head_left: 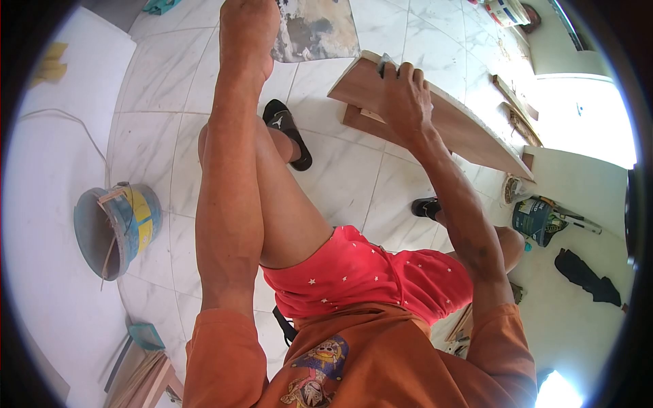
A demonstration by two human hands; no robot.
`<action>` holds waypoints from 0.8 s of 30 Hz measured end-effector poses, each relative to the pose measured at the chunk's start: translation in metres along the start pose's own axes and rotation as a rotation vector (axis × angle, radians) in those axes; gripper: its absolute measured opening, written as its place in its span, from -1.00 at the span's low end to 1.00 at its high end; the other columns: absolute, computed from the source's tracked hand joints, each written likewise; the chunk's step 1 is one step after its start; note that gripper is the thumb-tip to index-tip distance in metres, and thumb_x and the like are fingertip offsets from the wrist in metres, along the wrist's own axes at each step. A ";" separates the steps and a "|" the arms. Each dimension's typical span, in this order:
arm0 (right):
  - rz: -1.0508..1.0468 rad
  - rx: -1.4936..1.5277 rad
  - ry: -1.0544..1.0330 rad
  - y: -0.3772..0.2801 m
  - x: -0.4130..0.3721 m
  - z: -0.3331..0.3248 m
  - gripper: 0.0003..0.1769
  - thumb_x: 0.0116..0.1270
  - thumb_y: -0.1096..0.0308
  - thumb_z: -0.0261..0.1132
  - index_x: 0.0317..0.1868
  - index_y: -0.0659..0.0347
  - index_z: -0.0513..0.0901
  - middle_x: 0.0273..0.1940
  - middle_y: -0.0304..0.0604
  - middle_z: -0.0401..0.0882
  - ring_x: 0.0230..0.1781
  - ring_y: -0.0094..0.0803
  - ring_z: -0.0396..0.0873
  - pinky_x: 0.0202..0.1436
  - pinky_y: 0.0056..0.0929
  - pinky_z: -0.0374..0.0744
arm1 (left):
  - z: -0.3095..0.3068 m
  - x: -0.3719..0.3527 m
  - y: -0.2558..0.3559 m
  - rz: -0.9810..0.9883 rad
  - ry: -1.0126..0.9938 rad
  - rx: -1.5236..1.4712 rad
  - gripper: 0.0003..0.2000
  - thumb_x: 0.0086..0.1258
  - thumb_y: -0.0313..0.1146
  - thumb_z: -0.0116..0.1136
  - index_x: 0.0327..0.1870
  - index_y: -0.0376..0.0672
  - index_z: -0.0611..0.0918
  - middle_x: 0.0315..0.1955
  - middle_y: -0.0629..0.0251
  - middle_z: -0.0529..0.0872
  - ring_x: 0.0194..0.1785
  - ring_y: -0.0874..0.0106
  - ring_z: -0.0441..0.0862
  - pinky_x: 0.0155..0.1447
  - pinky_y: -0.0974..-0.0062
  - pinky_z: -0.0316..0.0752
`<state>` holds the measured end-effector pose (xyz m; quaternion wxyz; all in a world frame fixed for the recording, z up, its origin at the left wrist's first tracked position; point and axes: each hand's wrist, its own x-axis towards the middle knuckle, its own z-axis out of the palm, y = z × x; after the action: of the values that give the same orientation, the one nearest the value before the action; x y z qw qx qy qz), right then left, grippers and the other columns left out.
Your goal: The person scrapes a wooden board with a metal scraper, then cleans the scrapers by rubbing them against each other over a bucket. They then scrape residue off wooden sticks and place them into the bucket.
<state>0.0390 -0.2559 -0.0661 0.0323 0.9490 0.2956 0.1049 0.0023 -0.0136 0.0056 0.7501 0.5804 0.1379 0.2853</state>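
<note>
My left hand [250,37] is closed at the top of the view, stretched far forward. It grips the edge of a flat plate [316,30] smeared with white and grey putty-like material; the plate's far part is cut off by the frame. My right hand [406,98] is bent over the near end of a long brown wooden board [462,129]. Its fingers are curled round a small greyish thing [385,63], mostly hidden, at the board's upper edge. I cannot make out what kind it is.
A blue bucket [102,234] with a stick lies tipped at the left wall. A dark bucket [534,221] and a black cloth [588,277] are at the right. Wood pieces [515,102] lie beyond the board. A white bucket [507,12] stands far right on the tiled floor [340,177].
</note>
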 end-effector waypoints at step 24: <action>0.006 -0.113 0.136 0.047 -0.035 0.006 -0.45 0.25 0.47 0.24 0.28 0.35 0.43 -0.03 0.09 0.40 0.00 0.01 0.45 0.06 -0.01 0.46 | -0.007 0.000 -0.006 -0.033 0.005 0.002 -0.61 0.61 -0.15 0.04 0.20 -0.30 0.59 -0.01 0.27 0.71 0.02 0.47 0.62 0.11 0.49 0.52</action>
<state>0.0376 -0.3143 -0.0725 0.0653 0.9373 0.2876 0.1858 0.0005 -0.0090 -0.0014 0.7537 0.5782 0.1497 0.2741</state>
